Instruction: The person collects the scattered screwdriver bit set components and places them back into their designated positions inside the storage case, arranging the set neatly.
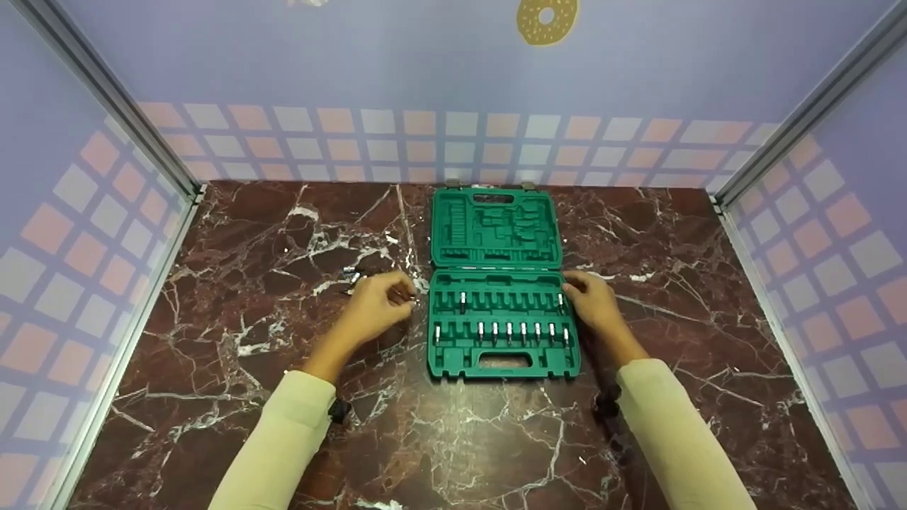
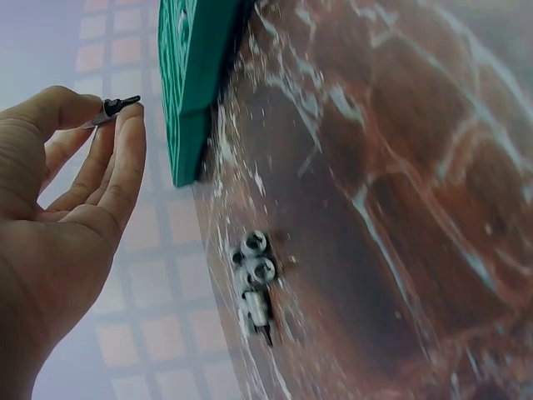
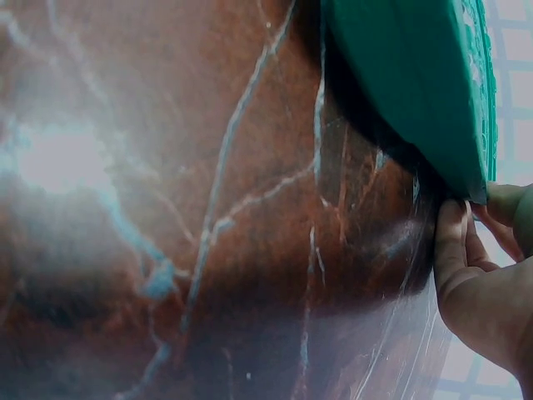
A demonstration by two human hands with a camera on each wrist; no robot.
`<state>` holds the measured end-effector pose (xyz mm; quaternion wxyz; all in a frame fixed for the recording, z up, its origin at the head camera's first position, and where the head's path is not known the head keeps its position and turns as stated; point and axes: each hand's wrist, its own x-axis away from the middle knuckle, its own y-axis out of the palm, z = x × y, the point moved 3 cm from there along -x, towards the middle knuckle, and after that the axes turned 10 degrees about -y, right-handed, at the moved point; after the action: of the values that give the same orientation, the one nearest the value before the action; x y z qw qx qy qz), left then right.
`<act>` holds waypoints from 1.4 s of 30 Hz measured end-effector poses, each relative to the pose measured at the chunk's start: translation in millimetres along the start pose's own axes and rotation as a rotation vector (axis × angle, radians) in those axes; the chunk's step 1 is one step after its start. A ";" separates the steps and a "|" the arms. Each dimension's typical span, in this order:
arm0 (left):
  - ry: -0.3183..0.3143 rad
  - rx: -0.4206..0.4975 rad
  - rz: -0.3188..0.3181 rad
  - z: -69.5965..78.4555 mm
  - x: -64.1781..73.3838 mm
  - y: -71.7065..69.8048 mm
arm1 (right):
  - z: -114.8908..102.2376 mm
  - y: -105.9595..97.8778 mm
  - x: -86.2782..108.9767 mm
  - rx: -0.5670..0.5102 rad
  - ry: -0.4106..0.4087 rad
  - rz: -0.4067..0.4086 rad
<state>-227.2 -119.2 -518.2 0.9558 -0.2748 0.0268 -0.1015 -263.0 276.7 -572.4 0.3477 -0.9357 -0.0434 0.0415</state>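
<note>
A green plastic tool case (image 1: 460,358) lies unfolded on the table, its molded lid (image 1: 460,212) toward the back wall. Several silver bit sockets (image 1: 509,333) stand in slots of the near half. Left of the case, my left hand (image 1: 379,301) pinches a bit socket (image 2: 105,112) with a dark tip between thumb and fingers. My right hand (image 1: 594,301) grips the right edge of the case, its thumb and fingers at the rim in the right wrist view. Several loose bit sockets (image 2: 258,271) lie on the table by the left hand, partly hidden by it in the head view.
The dark red marbled tabletop (image 1: 283,425) is glossy. Lilac walls with a checked band (image 1: 418,145) close in the back and both sides. Metal strips (image 1: 134,127) run along the wall corners.
</note>
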 end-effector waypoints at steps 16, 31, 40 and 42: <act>0.034 -0.038 -0.160 25.6 0.1 51.1 | -0.2 0.3 0.8 0.005 0.004 0.015; 0.051 -0.194 -0.178 33.8 -3.6 82.9 | -0.4 1.1 0.8 0.020 -0.017 0.015; 0.021 -0.396 -0.122 32.0 -3.0 90.1 | -1.6 0.4 2.4 0.005 -0.003 -0.008; -0.013 -0.414 -0.118 32.0 -3.8 91.0 | -1.6 0.3 2.2 0.007 -0.011 -0.006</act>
<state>-211.2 -26.4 -539.3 0.8716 -0.4668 0.0246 -0.1478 -260.7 275.7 -571.5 0.3510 -0.9340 -0.0478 0.0456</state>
